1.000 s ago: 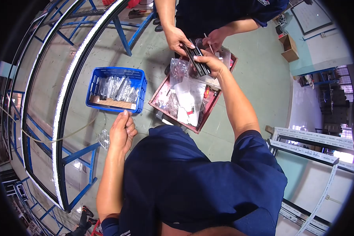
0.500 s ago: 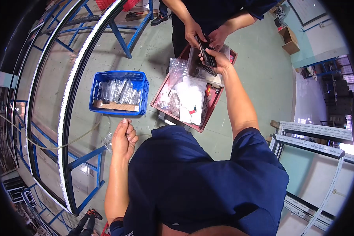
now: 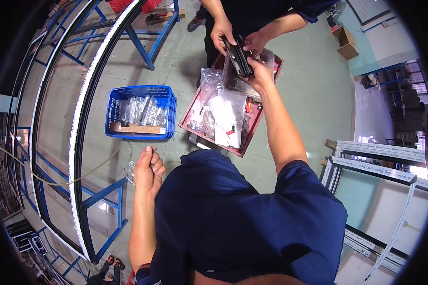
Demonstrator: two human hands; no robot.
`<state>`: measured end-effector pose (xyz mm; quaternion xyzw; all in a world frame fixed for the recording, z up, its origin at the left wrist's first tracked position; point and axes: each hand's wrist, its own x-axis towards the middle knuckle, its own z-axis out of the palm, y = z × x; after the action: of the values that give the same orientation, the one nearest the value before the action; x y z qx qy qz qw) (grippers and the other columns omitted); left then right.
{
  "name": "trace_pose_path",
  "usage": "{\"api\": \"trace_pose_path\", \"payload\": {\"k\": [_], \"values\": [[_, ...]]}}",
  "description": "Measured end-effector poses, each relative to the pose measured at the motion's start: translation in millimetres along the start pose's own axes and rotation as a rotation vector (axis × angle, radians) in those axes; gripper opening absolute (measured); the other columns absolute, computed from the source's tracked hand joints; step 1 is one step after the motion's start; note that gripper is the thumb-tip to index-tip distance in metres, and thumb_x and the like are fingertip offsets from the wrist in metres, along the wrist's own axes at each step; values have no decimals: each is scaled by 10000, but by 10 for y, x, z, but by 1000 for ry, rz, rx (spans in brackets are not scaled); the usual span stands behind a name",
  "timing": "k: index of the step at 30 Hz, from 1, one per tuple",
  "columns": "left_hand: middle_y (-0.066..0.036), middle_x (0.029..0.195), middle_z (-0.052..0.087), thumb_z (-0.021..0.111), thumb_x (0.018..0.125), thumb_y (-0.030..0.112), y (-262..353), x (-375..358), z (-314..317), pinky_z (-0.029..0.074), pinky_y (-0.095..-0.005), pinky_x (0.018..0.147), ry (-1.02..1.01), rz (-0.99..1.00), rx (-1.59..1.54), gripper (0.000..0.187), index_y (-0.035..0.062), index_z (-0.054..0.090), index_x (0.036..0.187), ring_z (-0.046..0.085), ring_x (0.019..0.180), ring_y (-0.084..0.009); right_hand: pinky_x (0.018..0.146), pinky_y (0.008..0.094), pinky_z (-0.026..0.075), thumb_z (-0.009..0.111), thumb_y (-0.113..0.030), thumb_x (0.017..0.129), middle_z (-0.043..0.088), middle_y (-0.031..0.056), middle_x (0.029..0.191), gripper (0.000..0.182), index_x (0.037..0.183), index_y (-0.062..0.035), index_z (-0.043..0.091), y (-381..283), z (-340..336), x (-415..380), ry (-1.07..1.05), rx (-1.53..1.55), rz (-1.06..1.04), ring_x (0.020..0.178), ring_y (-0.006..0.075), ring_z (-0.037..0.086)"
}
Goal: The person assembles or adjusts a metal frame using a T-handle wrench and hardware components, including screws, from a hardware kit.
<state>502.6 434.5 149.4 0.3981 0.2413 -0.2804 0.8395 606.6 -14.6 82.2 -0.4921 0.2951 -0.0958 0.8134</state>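
Now: black hardware strips held jointly with a co-worker.
Right hand (image 3: 260,72) has risen, gripping the black strips (image 3: 237,58) above the red tray (image 3: 193,105); co-worker's hand (image 3: 221,34) grips their far end. Left hand (image 3: 148,169), loosely fisted around a clear packet (image 3: 128,171), stays near the blue crate (image 3: 140,111).

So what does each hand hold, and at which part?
Right hand grips the black bar at its near end. Left hand is loosely closed around a small clear bag.
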Motion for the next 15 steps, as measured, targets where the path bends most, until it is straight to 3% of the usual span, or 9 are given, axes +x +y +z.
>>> {"api": "trace_pose_path", "payload": {"k": [5, 10, 15], "values": [[22, 710, 393, 524, 1052, 266, -10, 6, -8, 319, -226, 509, -5, -13, 4, 220, 46, 537, 1064, 341, 553, -64, 568, 340, 590, 585, -202, 987, 676, 116, 983, 285, 1189, -9, 529, 117, -57, -60, -71, 83, 10, 745, 224, 683], [30, 709, 380, 534, 1046, 276, -29, -11, 25, 310, -226, 506, 4, -16, 32, 216, 60, 543, 1047, 338, 552, -66, 652, 351, 599, 585, -241, 1000, 681, 114, 983, 273, 1155, -17, 561, 179, -20, -85, -114, 127, 46, 785, 236, 691], [29, 709, 383, 537, 1044, 280, -33, -21, -12, 311, -227, 506, 0, -20, 35, 221, 59, 545, 1048, 342, 553, -67, 651, 359, 592, 547, -321, 1017, 692, 144, 972, 328, 1153, -22, 561, 174, 78, -57, -179, 170, 117, 816, 265, 701]]}}
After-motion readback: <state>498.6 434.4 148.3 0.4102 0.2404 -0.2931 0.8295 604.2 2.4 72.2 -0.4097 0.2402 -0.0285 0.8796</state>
